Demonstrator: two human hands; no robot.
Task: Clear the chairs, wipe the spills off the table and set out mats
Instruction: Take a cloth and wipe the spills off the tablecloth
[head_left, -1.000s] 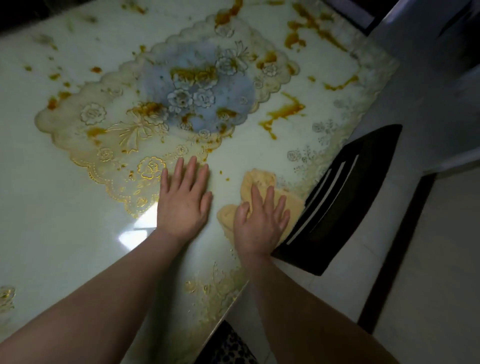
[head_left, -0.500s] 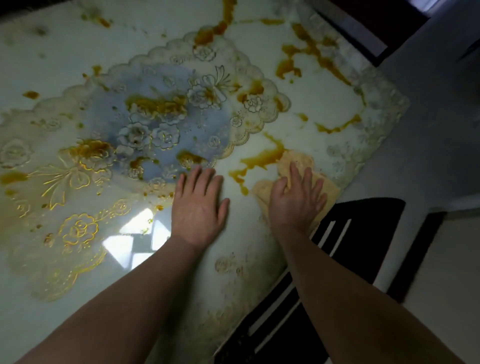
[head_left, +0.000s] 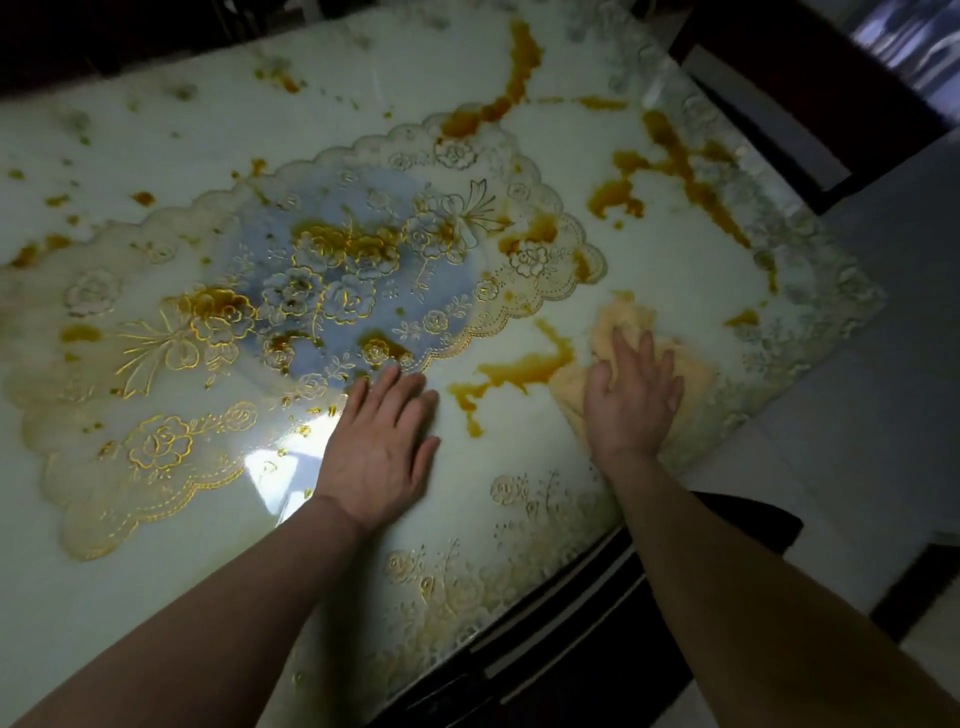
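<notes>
A glossy pale table (head_left: 156, 623) carries orange-brown spills (head_left: 524, 371). A lace-edged mat (head_left: 291, 322) with a blue centre and gold flowers lies on it, stained too. My right hand (head_left: 631, 400) presses flat on a yellow cloth (head_left: 628, 327) near the table's right edge, just right of a long spill streak. My left hand (head_left: 384, 447) rests flat on the bare tabletop, fingers together, touching the mat's near edge and holding nothing.
More spill streaks (head_left: 680, 166) run along the far right of the table and across the far edge (head_left: 498, 104). A dark slatted chair (head_left: 571, 654) stands tucked under the near right edge. Another dark chair (head_left: 779, 78) is beyond the far right corner. Grey floor (head_left: 883, 364) lies to the right.
My right hand has slid the cloth away from me along the right edge toward the long spill. My left hand has also moved forward. The view has shifted, with the chair now lower.
</notes>
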